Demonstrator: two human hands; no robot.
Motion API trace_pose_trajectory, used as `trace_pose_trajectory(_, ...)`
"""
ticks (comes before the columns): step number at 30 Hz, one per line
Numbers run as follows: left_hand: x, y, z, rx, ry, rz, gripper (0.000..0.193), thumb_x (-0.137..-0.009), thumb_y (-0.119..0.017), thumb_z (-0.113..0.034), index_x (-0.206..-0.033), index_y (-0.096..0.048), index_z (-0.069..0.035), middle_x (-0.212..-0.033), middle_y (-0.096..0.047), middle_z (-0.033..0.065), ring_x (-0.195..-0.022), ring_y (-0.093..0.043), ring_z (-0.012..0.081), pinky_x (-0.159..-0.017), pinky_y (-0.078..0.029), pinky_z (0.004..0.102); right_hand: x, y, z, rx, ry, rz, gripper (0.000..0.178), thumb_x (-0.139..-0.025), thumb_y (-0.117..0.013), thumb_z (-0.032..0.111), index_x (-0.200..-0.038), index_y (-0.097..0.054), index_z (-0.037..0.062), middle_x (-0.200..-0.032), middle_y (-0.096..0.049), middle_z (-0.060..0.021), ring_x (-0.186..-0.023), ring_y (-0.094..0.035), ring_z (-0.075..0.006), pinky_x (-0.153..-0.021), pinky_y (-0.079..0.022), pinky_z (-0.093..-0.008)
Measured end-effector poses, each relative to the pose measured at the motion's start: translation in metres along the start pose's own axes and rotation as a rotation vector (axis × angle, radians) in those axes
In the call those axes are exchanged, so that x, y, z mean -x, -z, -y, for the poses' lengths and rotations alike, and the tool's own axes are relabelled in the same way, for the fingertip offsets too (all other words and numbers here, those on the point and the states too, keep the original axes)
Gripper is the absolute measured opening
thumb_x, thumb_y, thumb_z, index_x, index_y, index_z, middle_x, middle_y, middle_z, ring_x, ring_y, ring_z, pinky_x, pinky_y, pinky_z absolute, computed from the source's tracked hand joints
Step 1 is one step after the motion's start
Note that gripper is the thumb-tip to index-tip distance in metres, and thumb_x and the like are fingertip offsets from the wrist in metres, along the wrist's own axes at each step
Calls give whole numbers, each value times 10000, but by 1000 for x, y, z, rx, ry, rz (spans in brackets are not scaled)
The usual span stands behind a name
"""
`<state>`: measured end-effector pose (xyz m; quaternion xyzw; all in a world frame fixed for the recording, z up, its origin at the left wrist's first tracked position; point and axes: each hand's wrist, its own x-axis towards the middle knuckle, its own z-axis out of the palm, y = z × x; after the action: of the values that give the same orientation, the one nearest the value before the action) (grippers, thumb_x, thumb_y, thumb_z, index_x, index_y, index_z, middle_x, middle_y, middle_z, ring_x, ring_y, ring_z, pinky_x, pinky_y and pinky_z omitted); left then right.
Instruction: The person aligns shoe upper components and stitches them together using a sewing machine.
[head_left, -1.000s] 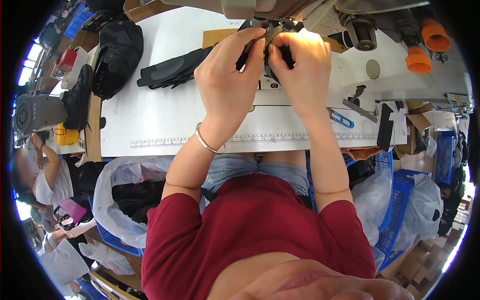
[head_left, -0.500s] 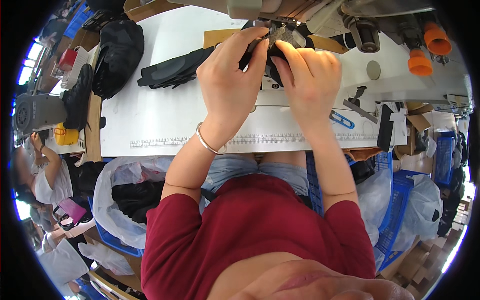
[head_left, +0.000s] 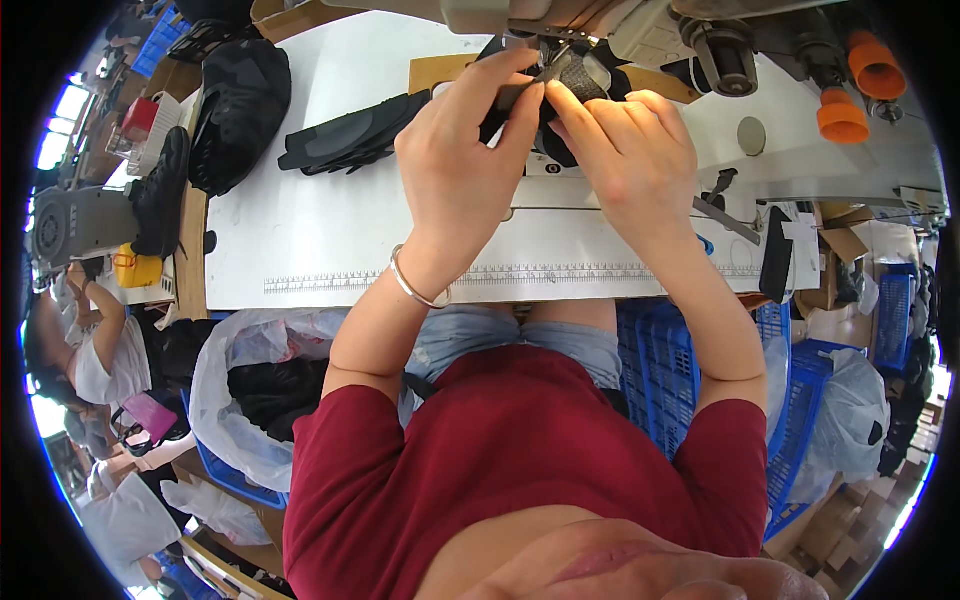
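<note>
The dark fabric piece (head_left: 565, 75) sits at the far edge of the white table (head_left: 320, 230), under the sewing machine (head_left: 600, 20), pinched between the fingertips of both hands. The left hand (head_left: 465, 170) and right hand (head_left: 625, 160) reach forward side by side, fingers closed on it. Since a second ago, the right hand has shifted slightly right and the piece has turned, showing a grey mesh face.

Matt black fabric piece (head_left: 560, 135) on a smooth white table (head_left: 330, 230).
</note>
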<state>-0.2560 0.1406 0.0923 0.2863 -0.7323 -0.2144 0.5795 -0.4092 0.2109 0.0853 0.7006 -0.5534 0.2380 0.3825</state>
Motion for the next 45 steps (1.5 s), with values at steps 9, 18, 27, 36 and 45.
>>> trace_pose_trajectory(9, 11, 1, 24, -370, -645, 128, 285, -742, -770, -7, -1026, -770, -28, -1050, -734, 82, -1010, -717, 255, -853, -591, 369, 25, -1, -26, -473, -128, -7, 362, -777, -697, 34, -1127, -744, 115, -986, -656, -33, -870, -645, -212, -796, -539, -329)
trace_pose_trajectory(18, 12, -8, 32, -455, -768, 39, 255, -754, -700, -58, -1000, -764, -33, -1011, -699, 80, -999, -700, 242, -914, -590, 371, 14, -1, -8, -1273, -864, 134, 317, -1005, -626, 39, -1317, -567, 33, -995, -712, -56, -935, -654, -93, -842, -506, -228)
trace_pose_trajectory(27, 12, -11, 31, -480, -789, 10, 240, -749, -706, -61, -978, -773, -34, -989, -692, 77, -966, -700, 243, -887, -594, 372, 15, -4, -5, -1283, -911, 87, 305, -980, -656, 8, -1271, -568, 36, -949, -725, -54, -889, -655, -79, -808, -504, -215)
trace_pose_trajectory(36, 10, -14, 26, -469, -765, -9, 187, -759, -735, -67, -939, -776, -38, -959, -686, 59, -933, -701, 237, -864, -593, 360, 17, -6, -1, -1144, -898, 16, 365, -955, -699, 20, -1280, -538, 58, -917, -718, -51, -879, -646, -74, -798, -495, -214)
trace_pose_trajectory(45, 11, -13, 26, -472, -765, 2, 166, -764, -744, -67, -925, -772, -37, -963, -688, 60, -937, -701, 240, -873, -599, 363, 11, -1, -6, -1181, -882, 85, 339, -959, -690, 20, -1269, -555, 48, -913, -701, -15, -872, -618, -51, -783, -474, -200)
